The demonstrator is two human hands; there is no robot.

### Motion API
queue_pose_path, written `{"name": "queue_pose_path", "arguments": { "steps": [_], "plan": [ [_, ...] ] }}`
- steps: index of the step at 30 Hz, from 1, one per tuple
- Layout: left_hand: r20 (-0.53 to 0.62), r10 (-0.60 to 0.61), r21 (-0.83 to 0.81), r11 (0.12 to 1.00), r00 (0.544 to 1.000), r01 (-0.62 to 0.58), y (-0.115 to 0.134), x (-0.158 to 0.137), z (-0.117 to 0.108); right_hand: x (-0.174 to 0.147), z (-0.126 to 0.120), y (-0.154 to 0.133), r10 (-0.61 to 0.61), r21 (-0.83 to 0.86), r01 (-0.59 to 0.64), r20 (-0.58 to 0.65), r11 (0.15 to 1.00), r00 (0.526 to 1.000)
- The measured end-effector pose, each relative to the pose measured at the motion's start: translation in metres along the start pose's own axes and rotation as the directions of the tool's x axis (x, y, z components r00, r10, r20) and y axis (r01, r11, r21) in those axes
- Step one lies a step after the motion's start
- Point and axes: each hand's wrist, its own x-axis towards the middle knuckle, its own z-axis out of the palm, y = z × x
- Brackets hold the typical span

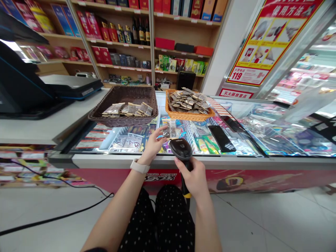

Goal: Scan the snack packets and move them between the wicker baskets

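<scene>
My right hand (193, 176) is wrapped round the handle of a black barcode scanner (181, 149), its head pointing forward over the front edge of the freezer. My left hand (153, 145), with a white watch band on the wrist, pinches the left edge of a small clear packet (172, 129) with dark contents, just above the glass lid. Behind the packet, a dark brown wicker basket (123, 120) holds several similar packets (131, 109) at its front. An orange wicker basket (187, 116) beside it is heaped with more packets (187, 99).
Two dark phones, one nearer (222, 138) and one farther (233, 124), lie on the glass right of the baskets. A weighing scale (73, 85) stands on the left counter (39, 129). A black cable (60, 217) crosses at lower left. Stocked shelves (115, 42) rise behind.
</scene>
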Motion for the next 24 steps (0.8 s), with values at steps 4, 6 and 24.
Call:
{"name": "queue_pose_path", "arguments": {
  "steps": [4, 6, 24],
  "plan": [
    [0.008, 0.009, -0.012, 1.0, 1.0, -0.009, 0.0008, -0.0005, 0.0, 0.0002, -0.0002, -0.001, 0.002, 0.016, -0.002, 0.007, 1.0, 1.0],
    [0.006, 0.005, -0.008, 1.0, 1.0, -0.005, 0.0013, -0.0009, -0.0001, 0.0002, -0.0003, -0.0018, 0.004, 0.015, -0.004, 0.009, 1.0, 1.0],
    [-0.126, 0.005, -0.126, 0.992, 0.992, -0.021, 0.003, 0.0015, -0.002, 0.0026, -0.0022, -0.0056, 0.006, 0.08, -0.003, -0.035, 0.997, 0.999]
  ]
}}
